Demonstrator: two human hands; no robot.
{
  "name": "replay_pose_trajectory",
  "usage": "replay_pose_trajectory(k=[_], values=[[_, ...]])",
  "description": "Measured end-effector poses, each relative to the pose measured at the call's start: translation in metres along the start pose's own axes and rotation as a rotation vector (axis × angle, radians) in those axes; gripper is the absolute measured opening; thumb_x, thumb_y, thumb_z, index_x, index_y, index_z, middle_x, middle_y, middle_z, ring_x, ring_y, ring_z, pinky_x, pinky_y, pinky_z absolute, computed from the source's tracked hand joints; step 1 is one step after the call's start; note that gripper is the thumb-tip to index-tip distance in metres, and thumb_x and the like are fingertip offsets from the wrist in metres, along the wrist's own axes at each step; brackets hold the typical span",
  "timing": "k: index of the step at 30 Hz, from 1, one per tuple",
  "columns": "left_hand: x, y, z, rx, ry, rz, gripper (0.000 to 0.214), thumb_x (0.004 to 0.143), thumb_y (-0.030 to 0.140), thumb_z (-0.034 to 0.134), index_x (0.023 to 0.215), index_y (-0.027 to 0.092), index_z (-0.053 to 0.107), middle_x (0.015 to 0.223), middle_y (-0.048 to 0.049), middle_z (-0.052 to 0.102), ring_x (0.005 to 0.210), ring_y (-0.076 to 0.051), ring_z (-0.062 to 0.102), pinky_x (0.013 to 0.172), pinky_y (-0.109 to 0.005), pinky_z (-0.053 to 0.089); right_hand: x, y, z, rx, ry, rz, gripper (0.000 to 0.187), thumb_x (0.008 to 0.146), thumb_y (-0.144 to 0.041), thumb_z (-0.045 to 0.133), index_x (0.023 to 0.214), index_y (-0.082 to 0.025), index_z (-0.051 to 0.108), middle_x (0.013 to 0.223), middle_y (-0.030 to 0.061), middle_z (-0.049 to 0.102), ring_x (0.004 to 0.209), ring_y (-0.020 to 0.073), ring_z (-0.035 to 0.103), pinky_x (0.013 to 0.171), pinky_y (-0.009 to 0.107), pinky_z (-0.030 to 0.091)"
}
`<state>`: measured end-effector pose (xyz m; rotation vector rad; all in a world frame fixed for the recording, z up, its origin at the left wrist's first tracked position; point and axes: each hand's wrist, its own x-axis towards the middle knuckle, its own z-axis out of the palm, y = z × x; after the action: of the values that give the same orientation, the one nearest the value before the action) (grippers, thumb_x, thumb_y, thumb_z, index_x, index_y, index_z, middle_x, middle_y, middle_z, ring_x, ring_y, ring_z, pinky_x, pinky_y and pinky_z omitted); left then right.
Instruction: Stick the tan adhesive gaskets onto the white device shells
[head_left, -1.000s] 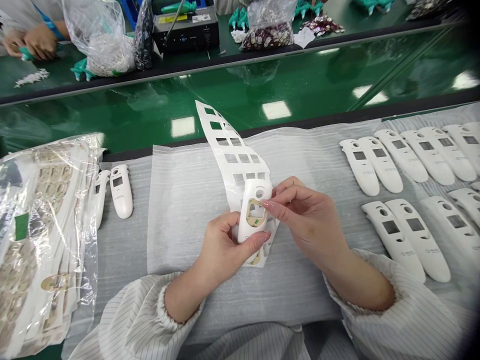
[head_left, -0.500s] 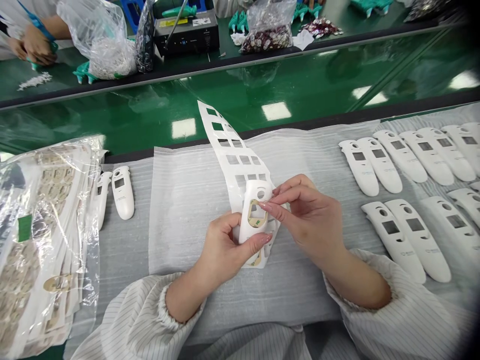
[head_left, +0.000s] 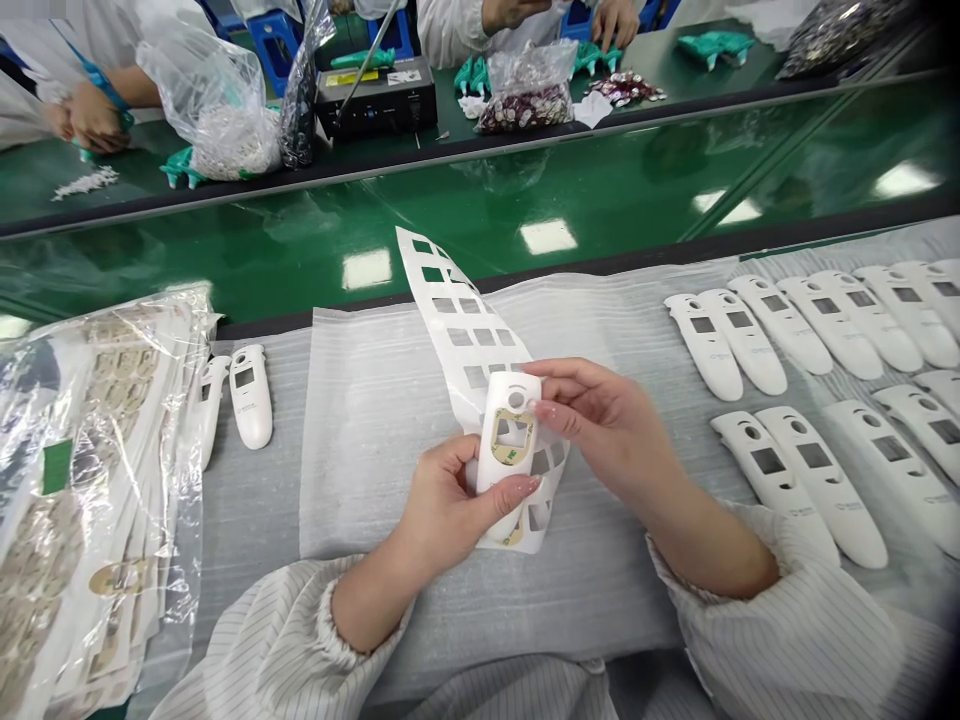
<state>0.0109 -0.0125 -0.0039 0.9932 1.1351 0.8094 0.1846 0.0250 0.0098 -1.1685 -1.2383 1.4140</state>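
Observation:
My left hand (head_left: 442,505) grips the lower part of a white plastic housing (head_left: 493,485), thumb across its front. The housing looks like the shell of a handheld thermometer, with a round hole near its top. A tan adhesive sticker (head_left: 510,458) lies around its rectangular window. Closed on the upper right edge is my right hand (head_left: 607,425), its thumb at the front beside the sticker. Behind the housing hangs a curved white sticker backing sheet (head_left: 454,319) with rows of square cutouts; whether my left fingers also hold it is hidden.
Similar white housings (head_left: 712,355) lie in rows at right, and two more (head_left: 251,405) at left. A clear bag (head_left: 112,400) of sticker sheets covers the left side. Beyond the green panel (head_left: 637,180), co-workers' hands, a black box (head_left: 379,105) and bags of parts occupy another bench.
My right thumb and fingers have moved from pinching at the sticker's upper edge to holding the housing's upper right edge. The view has tilted slightly upward.

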Motion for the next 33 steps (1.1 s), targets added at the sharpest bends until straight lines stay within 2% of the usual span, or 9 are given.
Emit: replay_pose_trajectory(k=[3,5,10,17,20,22,24,26,33], values=[[0.0,0.0,0.0,0.009,-0.007,0.002,0.031,0.068,0.038,0.08,0.084,0.014,0.069,0.078,-0.0053,0.068,0.069,-0.016,0.059,0.063,-0.027,0.049,0.0,0.001,0.001,0.023,-0.111,-0.028,0.041,0.073,-0.026,0.079,0.111,-0.022,0.064,0.086,0.0014,0.073,0.081,0.0182,0.068,0.075,0.035,0.055],[-0.001,-0.001,0.0,0.03,-0.008,0.01,0.03,0.069,0.038,0.079,0.083,0.014,0.069,0.078,-0.0053,0.067,0.069,-0.016,0.058,0.063,-0.027,0.048,0.0,0.001,0.002,0.022,-0.134,-0.047,0.047,0.068,-0.024,0.082,0.111,-0.022,0.063,0.084,0.0008,0.073,0.082,0.019,0.068,0.079,0.036,0.055],[-0.001,-0.001,-0.001,0.081,-0.04,0.039,0.027,0.069,0.037,0.079,0.078,0.014,0.068,0.075,-0.0039,0.063,0.068,-0.015,0.054,0.06,-0.025,0.045,-0.001,0.002,0.0,-0.062,-0.082,0.005,0.025,0.072,-0.033,0.08,0.087,-0.021,0.065,0.069,-0.0003,0.07,0.065,0.0165,0.066,0.058,0.028,0.052],[0.001,0.002,-0.002,0.031,-0.083,0.011,0.026,0.068,0.036,0.08,0.076,0.014,0.068,0.073,-0.0031,0.064,0.066,-0.014,0.055,0.059,-0.024,0.046,0.002,0.002,-0.002,-0.118,-0.034,-0.016,0.026,0.087,-0.044,0.062,0.077,-0.02,0.065,0.062,-0.0009,0.067,0.056,0.0133,0.061,0.051,0.025,0.047],[0.001,0.002,-0.001,-0.017,-0.063,-0.014,0.028,0.071,0.038,0.078,0.081,0.014,0.067,0.071,-0.0022,0.064,0.062,-0.013,0.055,0.057,-0.024,0.047,0.003,0.0,-0.004,-0.072,-0.179,-0.026,0.022,0.085,-0.038,0.066,0.099,-0.021,0.067,0.075,0.001,0.071,0.072,0.0175,0.067,0.064,0.03,0.053],[0.0,0.001,-0.001,-0.034,-0.034,-0.004,0.028,0.071,0.038,0.078,0.082,0.015,0.067,0.073,-0.002,0.064,0.063,-0.013,0.055,0.057,-0.024,0.047,0.002,-0.001,-0.005,-0.022,-0.292,-0.057,0.037,0.083,-0.029,0.068,0.119,-0.021,0.06,0.089,0.0035,0.072,0.086,0.0205,0.067,0.079,0.037,0.054],[-0.001,0.001,0.001,-0.033,-0.003,0.026,0.027,0.071,0.037,0.078,0.081,0.015,0.068,0.075,-0.0022,0.064,0.065,-0.012,0.056,0.058,-0.023,0.047,0.0,-0.001,-0.005,0.0,-0.349,-0.099,0.054,0.082,-0.021,0.067,0.133,-0.022,0.049,0.097,0.0045,0.071,0.094,0.0213,0.065,0.089,0.041,0.05],[-0.001,0.001,0.002,-0.021,0.016,0.056,0.025,0.071,0.036,0.078,0.081,0.015,0.069,0.077,-0.0029,0.065,0.068,-0.013,0.056,0.06,-0.023,0.047,-0.002,-0.001,-0.004,-0.019,-0.337,-0.12,0.061,0.082,-0.016,0.067,0.137,-0.024,0.044,0.097,0.0035,0.071,0.095,0.0206,0.064,0.093,0.042,0.048],[-0.004,0.006,-0.001,0.083,0.092,0.177,0.023,0.073,0.036,0.076,0.081,0.016,0.067,0.082,-0.0054,0.072,0.071,-0.016,0.062,0.064,-0.026,0.049,-0.008,-0.004,-0.004,-0.046,-0.264,-0.066,0.052,0.086,-0.026,0.065,0.136,-0.025,0.048,0.096,0.0029,0.07,0.089,0.0181,0.065,0.084,0.036,0.052]])
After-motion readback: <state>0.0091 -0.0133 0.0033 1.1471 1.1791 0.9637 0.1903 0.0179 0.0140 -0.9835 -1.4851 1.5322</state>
